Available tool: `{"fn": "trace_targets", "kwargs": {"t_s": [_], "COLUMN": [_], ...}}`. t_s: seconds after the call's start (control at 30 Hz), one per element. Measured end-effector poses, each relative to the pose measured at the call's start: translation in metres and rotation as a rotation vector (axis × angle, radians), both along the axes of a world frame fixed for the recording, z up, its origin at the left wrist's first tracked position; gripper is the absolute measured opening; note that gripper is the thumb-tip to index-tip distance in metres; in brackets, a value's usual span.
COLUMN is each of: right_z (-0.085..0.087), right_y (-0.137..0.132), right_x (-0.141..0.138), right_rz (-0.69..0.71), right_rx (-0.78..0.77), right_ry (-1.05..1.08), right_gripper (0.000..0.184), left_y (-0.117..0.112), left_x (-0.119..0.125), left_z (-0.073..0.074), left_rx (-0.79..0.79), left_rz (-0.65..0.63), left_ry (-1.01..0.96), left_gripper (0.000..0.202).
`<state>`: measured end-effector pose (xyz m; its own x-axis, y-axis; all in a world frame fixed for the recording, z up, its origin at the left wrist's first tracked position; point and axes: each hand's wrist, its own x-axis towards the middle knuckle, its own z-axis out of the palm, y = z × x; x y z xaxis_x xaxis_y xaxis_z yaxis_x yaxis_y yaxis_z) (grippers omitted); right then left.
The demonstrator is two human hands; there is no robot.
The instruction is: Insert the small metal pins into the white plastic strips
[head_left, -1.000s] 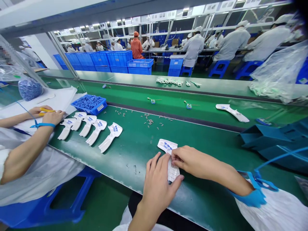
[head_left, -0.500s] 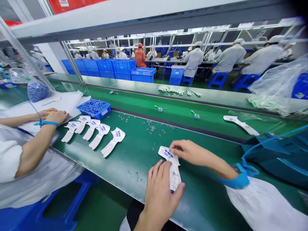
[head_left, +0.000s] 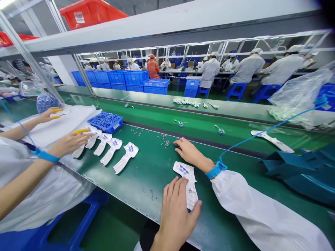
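My left hand (head_left: 178, 209) rests over the lower part of a white plastic handle shell (head_left: 192, 177), its fingers on one side and its thumb along the bottom edge. The shell lies hollow side up on the green bench, with small blue pieces (head_left: 184, 169) set in its wide end. Farther back, my right hand (head_left: 190, 150) reaches to a scatter of tiny metal parts (head_left: 166, 142). Its fingertips are slightly apart at the near right edge of these parts, and I see nothing held in them.
Several similar white shells (head_left: 126, 158) lie left, beside a blue tray (head_left: 114, 127) of small blue pieces. A co-worker's hand (head_left: 72, 141) is at those shells. Small wired parts (head_left: 220, 130) and another white shell (head_left: 273, 140) sit on the green belt. Teal bins (head_left: 300, 174) stand right.
My right hand has moved from the shell's wide end back to the metal parts. My left hand stays on the shell. The co-worker's hand has reached to the left shells.
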<state>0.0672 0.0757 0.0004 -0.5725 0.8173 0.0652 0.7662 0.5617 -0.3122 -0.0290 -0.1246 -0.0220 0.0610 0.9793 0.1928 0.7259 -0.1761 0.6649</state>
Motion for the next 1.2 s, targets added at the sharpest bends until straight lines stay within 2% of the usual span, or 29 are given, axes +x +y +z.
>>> {"fn": "trace_targets", "kwargs": {"t_s": [0.27,0.43,0.5,0.57,0.7,0.83,0.97,1.2], "right_z": [0.000,0.018,0.028,0.037,0.040,0.038,0.040,0.033], "right_y": [0.002,-0.009,-0.023,-0.042,-0.084,-0.112,-0.124,-0.125], "right_x": [-0.002,0.014,0.025,0.038,0.060,0.067,0.064,0.060], "right_rz": [0.008,0.015,0.017,0.026,0.059,0.053,0.034,-0.022], "right_rx": [-0.024,-0.056,-0.132,-0.275,-0.555,-0.596,-0.622,-0.801], "right_ry": [-0.011,0.037,0.115,0.207,0.238,0.174,0.204,0.411], "right_gripper": [0.025,0.024,0.021,0.023,0.031,0.033,0.034,0.029], "left_y": [-0.001,-0.001,-0.002,-0.003,-0.002,-0.001,-0.002,-0.002], "left_x": [0.000,-0.002,-0.002,-0.003,-0.002,-0.001,-0.002,-0.004], "left_z": [-0.002,-0.001,0.000,0.002,0.002,0.000,-0.001,0.000], "left_rx": [0.068,0.009,-0.006,0.005,0.054,0.066,0.081,0.101], "left_rz": [0.010,0.005,0.019,0.053,0.100,0.049,0.029,0.082], "left_ry": [0.000,-0.031,-0.067,-0.122,-0.187,-0.140,-0.137,-0.234], "left_gripper": [0.051,0.052,0.050,0.044,0.031,0.028,0.012,0.014]}}
